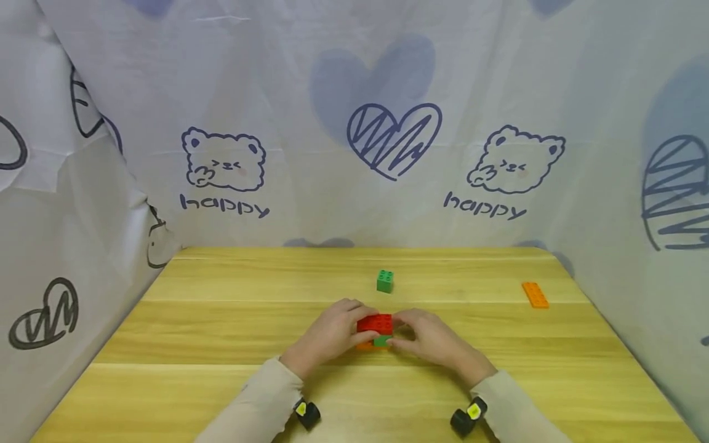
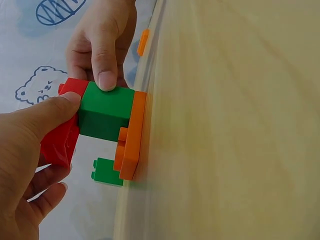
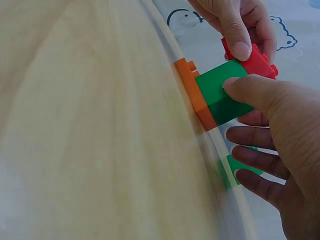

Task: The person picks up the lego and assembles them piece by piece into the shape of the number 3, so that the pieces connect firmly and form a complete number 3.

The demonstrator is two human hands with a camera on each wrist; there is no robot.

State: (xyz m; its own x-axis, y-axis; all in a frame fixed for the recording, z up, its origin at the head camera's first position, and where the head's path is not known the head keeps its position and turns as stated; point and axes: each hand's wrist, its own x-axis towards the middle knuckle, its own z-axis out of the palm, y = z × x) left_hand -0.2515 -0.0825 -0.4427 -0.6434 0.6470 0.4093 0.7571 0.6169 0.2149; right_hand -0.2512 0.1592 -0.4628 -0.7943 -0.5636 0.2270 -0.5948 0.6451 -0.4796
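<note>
In the head view, a small stack of toy building bricks stands on the table between both hands. At its bottom is an orange plate (image 2: 133, 137) with studs showing at one end. A green brick (image 2: 106, 111) sits on the other end of that plate, and a red brick (image 1: 381, 322) lies across the top, overhanging it. My left hand (image 1: 332, 332) pinches the red brick, thumb on its near side and fingers behind. My right hand (image 1: 434, 339) grips the green brick, its thumb (image 3: 245, 90) flat on the near face; the other fingers extend loosely past it.
Behind the stack stands a loose green brick (image 1: 384, 281) with studs up. An orange plate (image 1: 535, 295) lies near the table's right edge. The wooden table (image 1: 221, 387) ends at a printed cloth (image 1: 310, 203) at the back, with cloth on both sides too.
</note>
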